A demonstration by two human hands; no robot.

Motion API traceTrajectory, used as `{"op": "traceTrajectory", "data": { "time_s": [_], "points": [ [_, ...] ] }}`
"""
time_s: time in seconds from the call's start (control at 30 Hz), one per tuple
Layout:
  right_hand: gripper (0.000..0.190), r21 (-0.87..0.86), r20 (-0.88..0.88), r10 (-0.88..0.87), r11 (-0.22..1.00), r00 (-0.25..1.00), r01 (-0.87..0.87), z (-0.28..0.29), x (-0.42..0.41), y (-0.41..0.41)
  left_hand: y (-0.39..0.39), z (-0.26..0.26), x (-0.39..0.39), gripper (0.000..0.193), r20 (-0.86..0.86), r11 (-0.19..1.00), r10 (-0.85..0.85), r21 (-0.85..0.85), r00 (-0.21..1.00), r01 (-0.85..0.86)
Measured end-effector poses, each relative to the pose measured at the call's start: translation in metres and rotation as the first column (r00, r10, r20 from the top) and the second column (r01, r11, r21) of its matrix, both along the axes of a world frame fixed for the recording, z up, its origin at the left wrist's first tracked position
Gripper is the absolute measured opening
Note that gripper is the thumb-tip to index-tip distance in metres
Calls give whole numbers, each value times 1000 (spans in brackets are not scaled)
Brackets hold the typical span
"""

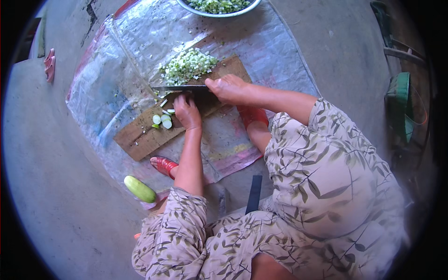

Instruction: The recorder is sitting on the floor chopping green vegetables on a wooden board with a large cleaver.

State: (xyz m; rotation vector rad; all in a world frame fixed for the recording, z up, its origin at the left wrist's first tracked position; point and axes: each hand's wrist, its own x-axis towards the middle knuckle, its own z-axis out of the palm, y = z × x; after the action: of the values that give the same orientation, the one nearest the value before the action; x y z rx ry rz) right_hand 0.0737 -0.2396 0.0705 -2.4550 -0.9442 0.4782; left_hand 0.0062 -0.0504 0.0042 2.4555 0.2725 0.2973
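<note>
My right hand (227, 88) grips the handle end of a large knife (180, 88), its dark blade pointing left over a wooden board (150, 140). Just below the blade, the bent fingers of my left hand (187, 108) rest at the board; what lies under them is mostly hidden. Beside that hand are several pale green vegetable slices (166, 122) and a few thin strips. A heap of diced pale green vegetable (189, 66) lies beyond the knife, partly on the board and partly on the plastic sheet (115, 80).
At the top edge stands a metal bowl (220, 14) of diced vegetable. A whole light green cucumber-like vegetable (140, 189) lies at the sheet's lower left corner. My feet in red sandals flank the board. A green plastic basket (399, 105) is at the right, pink clogs (50, 66) far left.
</note>
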Motion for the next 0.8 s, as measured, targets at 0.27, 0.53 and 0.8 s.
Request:
{"op": "traceTrajectory", "data": {
  "time_s": [0.27, 0.53, 0.8],
  "points": [
    [14, 35, 1, -54, 998, 999, 54, 13, -20, -5, -2, 6, -7, 14, -77, 994, 48, -94, 996, -56],
    [13, -22, -85, -15, 1000, 996, 13, 29, -25, -3, 3, -3, -7, 14, -47, 999, 26, -25, 999, -27],
    [15, -1, -14, -47, 999, 999, 47, 8, -16, 20, 2, -1, -6, 12, -34, 1000, -9, -22, 999, 8]
  ]
}}
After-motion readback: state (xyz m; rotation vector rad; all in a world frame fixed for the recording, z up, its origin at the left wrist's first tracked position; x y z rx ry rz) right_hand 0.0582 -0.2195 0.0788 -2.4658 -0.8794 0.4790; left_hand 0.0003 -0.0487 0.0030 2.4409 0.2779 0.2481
